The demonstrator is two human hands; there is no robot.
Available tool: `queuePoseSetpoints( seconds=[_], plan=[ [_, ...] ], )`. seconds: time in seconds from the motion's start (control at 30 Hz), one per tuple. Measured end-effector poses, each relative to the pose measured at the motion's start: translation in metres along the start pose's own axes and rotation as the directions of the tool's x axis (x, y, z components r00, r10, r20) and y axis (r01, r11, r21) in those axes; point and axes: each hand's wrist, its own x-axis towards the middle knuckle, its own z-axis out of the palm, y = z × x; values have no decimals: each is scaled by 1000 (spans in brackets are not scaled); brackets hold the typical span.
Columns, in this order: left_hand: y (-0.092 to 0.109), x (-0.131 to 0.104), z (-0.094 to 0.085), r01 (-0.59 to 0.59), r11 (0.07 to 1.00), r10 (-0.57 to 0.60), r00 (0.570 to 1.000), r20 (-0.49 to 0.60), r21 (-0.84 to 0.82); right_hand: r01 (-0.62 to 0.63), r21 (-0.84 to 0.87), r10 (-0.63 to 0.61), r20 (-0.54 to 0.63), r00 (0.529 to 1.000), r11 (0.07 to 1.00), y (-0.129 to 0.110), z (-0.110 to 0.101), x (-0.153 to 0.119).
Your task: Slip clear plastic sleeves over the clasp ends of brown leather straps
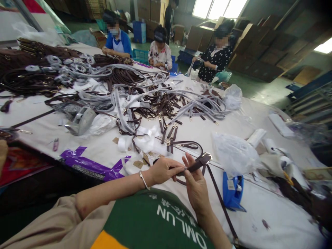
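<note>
A dark brown leather strap with a shiny metal buckle at its upper end lies across the fingers of my right hand. That hand is closed on it, with the thumb pressed on the near side. My left hand, a bangle at its wrist, pinches the strap's lower end close to the right fingertips. A thin length of the strap runs down the table past my right forearm. Just beyond my hands, short brown straps with metal clasps lie in a small group.
A blue tape dispenser stands right of my hands, below a clear plastic bag. Purple tape lines the table's left edge. Heaps of brown and grey-wrapped straps cover the far side. Several people work beyond the table.
</note>
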Motion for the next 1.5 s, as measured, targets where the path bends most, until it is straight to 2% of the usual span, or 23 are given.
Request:
queuePoseSetpoints(
  seconds=[0.07, 0.13, 0.2, 0.3, 0.43, 0.53, 0.6, 0.67, 0.77, 0.87, 0.97, 1.13, 1.27, 1.37, 1.5],
  plan=[
    [-2, 0, 2, -19, 999, 19, 1000, -11, 47, 26, 126, -25, -9, 1000, 992, -4, 0, 4],
    [-3, -1, 3, -2, 997, 4, 1000, -29, 76, 73, 145, -69, -28, 997, 987, -4, -1, 6],
    [-3, -1, 3, 24, 996, -22, 999, -36, 80, 79, 33, -79, -22, 997, 996, 0, -3, 6],
    [-4, 0, 1, 39, 997, -39, 999, -7, 69, 14, -125, -11, 21, 1000, 992, 11, -2, 2],
    [-6, 3, 0, 60, 997, -60, 998, -5, -41, -80, 68, 80, 3, 997, 994, 19, 1, 1],
    [-8, 4, 2, 99, 980, -117, 989, -92, -174, -62, 182, 80, -90, 993, 981, 18, 2, 6],
    [-10, 3, 3, 128, 975, -157, 975, -158, -179, -32, 213, 65, -149, 987, 976, 18, 2, 7],
    [-13, 0, 6, 194, 973, -212, 966, -149, -124, -9, 195, 45, -179, 983, 981, 19, 3, 7],
    [-18, -3, 10, 296, 955, -297, 953, -55, -31, 1, 93, 13, -154, 988, 996, 22, 8, 2],
    [-22, -3, 14, 320, 948, -319, 947, -31, 3, 36, -65, -42, -96, 994, 997, 24, 11, -2],
    [-22, -1, 14, 342, 940, -342, 940, -1, -23, 79, -204, -93, -58, 994, 976, 22, 11, -4],
    [-16, -2, 18, 349, 935, -349, 937, 10, -67, 113, -311, -139, -61, 988, 944, 19, 9, -8],
    [-19, 1, 24, 370, 924, -375, 926, -36, -101, 127, -326, -143, -25, 989, 937, 20, 9, -12],
    [-22, 3, 23, 342, 932, -353, 932, -78, -123, 129, -299, -138, -10, 990, 946, 16, 8, -14],
    [-18, 1, 22, 285, 951, -298, 949, -107, -115, 168, -132, -167, 19, 986, 977, 4, 2, -14]
  ],
)
